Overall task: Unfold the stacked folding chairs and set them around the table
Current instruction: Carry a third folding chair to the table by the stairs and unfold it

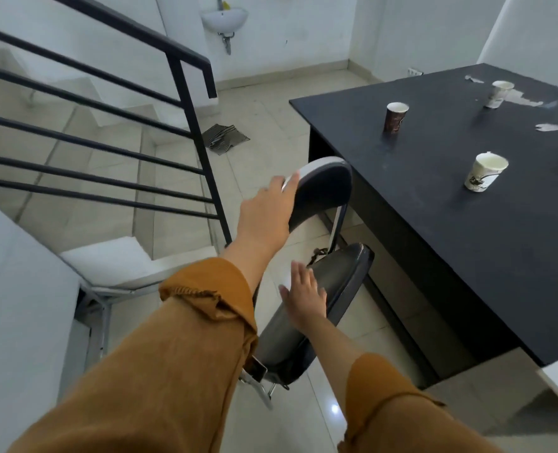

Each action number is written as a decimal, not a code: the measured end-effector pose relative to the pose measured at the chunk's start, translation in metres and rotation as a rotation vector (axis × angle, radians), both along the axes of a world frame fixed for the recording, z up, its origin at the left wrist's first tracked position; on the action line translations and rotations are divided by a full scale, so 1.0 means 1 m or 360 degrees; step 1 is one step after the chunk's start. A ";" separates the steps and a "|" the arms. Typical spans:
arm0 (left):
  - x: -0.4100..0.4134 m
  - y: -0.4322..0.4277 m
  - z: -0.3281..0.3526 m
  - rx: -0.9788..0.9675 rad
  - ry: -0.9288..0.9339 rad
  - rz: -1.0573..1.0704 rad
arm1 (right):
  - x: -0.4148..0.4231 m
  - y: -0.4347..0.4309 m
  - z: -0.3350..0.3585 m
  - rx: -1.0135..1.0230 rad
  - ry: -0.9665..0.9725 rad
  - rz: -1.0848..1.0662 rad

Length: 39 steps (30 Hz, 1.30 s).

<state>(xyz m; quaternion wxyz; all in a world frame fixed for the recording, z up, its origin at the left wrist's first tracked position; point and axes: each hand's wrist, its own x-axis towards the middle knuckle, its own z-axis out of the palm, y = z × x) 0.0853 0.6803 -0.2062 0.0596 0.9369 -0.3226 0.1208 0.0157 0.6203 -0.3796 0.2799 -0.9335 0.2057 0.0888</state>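
Gripping the folding chair (pixel 326 188) by its backrest is the left hand (pixel 266 212), the right hand (pixel 303 300) flat on its seat.

Chair (pixel 343 282) between railing (pixel 186 93) and table (pixel 434 197)
The chair stands just beside the table's left edge, railing on its left; three cups (pixel 395 117) sit on the table, a sink (pixel 224 16) far behind.

Black table (pixel 434 204), brown paper cup (pixel 395 118) upright near its left edge, two white paper cups (pixel 485 172) farther right, pale patches (pixel 525 98) at the back, tiled floor (pixel 271 119), striped cloth (pixel 226 138) crumpled on it, folding chair (pixel 320 305) standing beside the table's left edge
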 end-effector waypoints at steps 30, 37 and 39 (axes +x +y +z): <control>-0.018 -0.003 -0.066 0.0602 -0.0102 -0.0102 | -0.112 -0.066 -0.067 -0.0355 0.0568 0.0273; 0.012 0.033 -0.075 0.0471 0.0018 0.0040 | 0.006 -0.056 0.019 -0.0173 -0.0617 -0.0096; 0.011 0.038 -0.080 0.0398 -0.0022 0.0052 | 0.034 -0.055 0.031 -0.0195 -0.0609 -0.0006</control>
